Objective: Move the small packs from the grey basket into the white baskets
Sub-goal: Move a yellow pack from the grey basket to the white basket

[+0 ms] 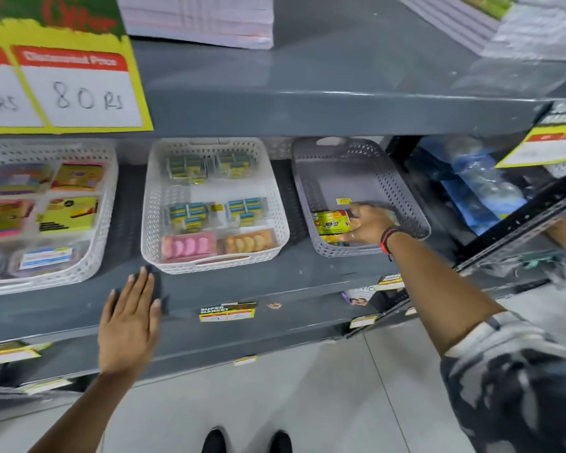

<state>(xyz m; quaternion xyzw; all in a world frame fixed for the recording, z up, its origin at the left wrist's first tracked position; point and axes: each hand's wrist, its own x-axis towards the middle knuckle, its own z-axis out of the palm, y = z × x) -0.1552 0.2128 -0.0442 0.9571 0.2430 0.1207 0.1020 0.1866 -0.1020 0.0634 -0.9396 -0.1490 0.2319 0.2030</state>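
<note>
Right grip [366, 223] closing on yellow pack [330, 223] in grey basket [406, 204]; left hand [128, 325] flat, empty.

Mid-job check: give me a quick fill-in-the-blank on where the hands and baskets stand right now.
1. The right hand reaches into the ____ basket.
2. The left hand lies flat on the ____ edge, holding nothing.
3. The pink and orange packs sit in the middle white basket, along its ____ side.

Missing words: grey; shelf; front

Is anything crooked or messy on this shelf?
Yes: the grey basket sits at an angle, unlike the straighter middle white basket. A small yellow tag lies loose on its floor. Nothing looks spilled or broken.
</note>
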